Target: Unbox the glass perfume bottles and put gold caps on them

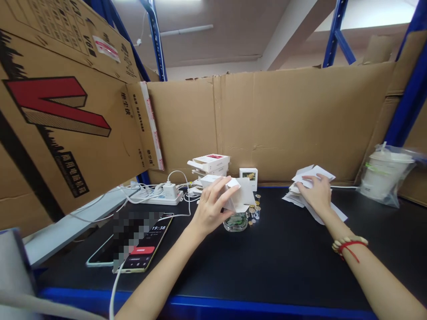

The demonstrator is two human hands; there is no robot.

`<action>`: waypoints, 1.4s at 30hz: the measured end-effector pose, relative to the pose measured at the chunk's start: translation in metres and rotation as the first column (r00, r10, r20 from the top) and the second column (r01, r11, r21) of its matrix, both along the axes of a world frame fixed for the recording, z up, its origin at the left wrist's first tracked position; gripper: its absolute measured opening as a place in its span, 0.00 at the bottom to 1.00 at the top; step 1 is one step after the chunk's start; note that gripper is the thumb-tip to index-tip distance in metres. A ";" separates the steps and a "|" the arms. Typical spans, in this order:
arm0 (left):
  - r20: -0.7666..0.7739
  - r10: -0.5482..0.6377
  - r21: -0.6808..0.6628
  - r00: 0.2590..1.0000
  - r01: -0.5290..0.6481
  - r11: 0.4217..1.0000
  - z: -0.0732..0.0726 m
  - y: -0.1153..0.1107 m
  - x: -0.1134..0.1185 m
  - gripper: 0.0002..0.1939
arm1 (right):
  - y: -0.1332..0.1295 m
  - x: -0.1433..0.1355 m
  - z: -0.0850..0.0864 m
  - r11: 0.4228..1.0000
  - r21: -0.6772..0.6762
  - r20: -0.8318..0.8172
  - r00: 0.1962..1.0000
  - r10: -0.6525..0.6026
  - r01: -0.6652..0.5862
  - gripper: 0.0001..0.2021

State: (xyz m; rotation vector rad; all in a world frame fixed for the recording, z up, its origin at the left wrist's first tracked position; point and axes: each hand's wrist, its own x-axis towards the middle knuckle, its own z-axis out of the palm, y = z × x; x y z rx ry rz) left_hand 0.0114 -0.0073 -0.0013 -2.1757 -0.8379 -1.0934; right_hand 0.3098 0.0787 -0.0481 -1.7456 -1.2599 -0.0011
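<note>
My left hand (213, 202) is closed around a white cardboard box (244, 190), whose flaps stand open towards the right. Just below it a small clear glass jar (235, 223) with something green inside stands on the table. Several gold and silver coin-like pieces (254, 210) cluster to the right of the jar. My right hand (315, 192) rests on a loose pile of white paper or card pieces (302, 202), fingers apart and slightly bent. Whether it grips the top piece is hard to see.
Behind my left hand are stacked white boxes (211, 163) and a small box with a picture (248, 177). Two phones (147, 244) and a power strip (156, 196) with cables lie left. A bagged cup (387, 173) stands right; cardboard walls (283, 120) enclose the table (267, 271).
</note>
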 end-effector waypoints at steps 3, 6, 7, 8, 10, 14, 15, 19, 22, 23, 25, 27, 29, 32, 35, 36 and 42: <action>0.052 -0.007 0.123 0.999 0.001 0.992 0.000 0.000 0.000 0.25 | -0.002 -0.001 0.006 0.998 0.032 0.017 0.998 -0.055 0.054 0.12; 0.133 -0.091 0.223 0.987 0.059 0.973 0.001 -0.002 0.001 0.27 | -0.006 -0.009 0.016 0.994 0.100 0.037 0.998 -0.058 0.054 0.10; 0.160 -0.121 0.246 0.980 0.079 0.966 0.002 -0.002 0.002 0.27 | -0.008 -0.013 0.019 0.992 0.122 0.043 0.998 -0.037 0.032 0.09; 0.186 -0.143 0.262 0.972 0.091 0.961 0.002 -0.002 0.002 0.28 | -0.009 -0.018 0.021 0.990 0.142 0.048 0.999 -0.006 -0.001 0.09; 0.230 -0.157 0.266 0.960 0.093 0.960 0.003 -0.002 0.004 0.27 | -0.011 -0.029 0.024 0.981 0.166 0.070 0.994 0.086 -0.096 0.08; 0.279 -0.148 0.249 0.949 0.078 0.965 0.003 0.000 0.004 0.28 | -0.011 -0.040 0.020 0.977 0.084 0.146 0.973 0.181 -0.194 0.08; 0.281 -0.145 0.246 0.949 0.075 0.966 0.003 0.001 0.004 0.29 | -0.009 -0.039 0.018 0.986 0.039 0.145 0.977 0.154 -0.161 0.09; 0.275 -0.134 0.195 0.952 0.081 0.977 0.002 0.003 0.003 0.30 | -0.001 -0.022 0.006 0.992 -0.129 -0.001 1.000 0.017 -0.017 0.10; 0.244 -0.137 0.166 0.960 0.098 0.981 0.001 0.003 0.003 0.31 | 0.003 -0.011 0.001 0.986 -0.158 -0.105 0.994 0.027 -0.044 0.08; 0.233 -0.139 0.161 0.962 0.102 0.982 0.000 0.003 0.003 0.32 | 0.004 -0.010 0.001 0.987 -0.152 -0.119 0.992 0.037 -0.055 0.08; 0.226 -0.142 0.147 0.964 0.111 0.983 -0.004 0.003 0.002 0.32 | 0.003 -0.013 0.003 0.989 -0.122 -0.137 0.989 0.062 -0.079 0.08; 0.249 -0.160 0.112 0.955 0.136 0.984 -0.008 0.004 0.002 0.33 | 0.000 -0.021 0.008 0.990 -0.063 -0.156 0.981 0.111 -0.122 0.10; 0.294 -0.213 0.071 0.932 0.201 0.977 -0.012 0.004 0.004 0.34 | -0.004 -0.034 0.014 0.978 0.014 -0.170 0.963 0.209 -0.210 0.13; 0.378 -0.308 0.001 0.873 0.332 0.943 -0.017 0.004 0.010 0.35 | -0.015 -0.060 0.022 0.910 0.092 -0.213 0.885 0.414 -0.403 0.21; 0.430 -0.341 -0.097 0.836 0.418 0.903 -0.020 0.003 0.015 0.39 | -0.031 -0.085 0.027 0.679 0.169 -0.444 0.560 0.700 -0.715 0.26; 0.431 -0.329 -0.137 0.840 0.421 0.897 -0.021 0.002 0.016 0.40 | -0.037 -0.091 0.029 0.637 0.204 -0.504 0.478 0.720 -0.744 0.26; 0.282 -0.182 -0.192 0.942 0.242 0.951 -0.012 0.003 0.007 0.36 | -0.058 -0.106 0.040 0.674 0.256 -0.795 0.246 0.554 -0.693 0.24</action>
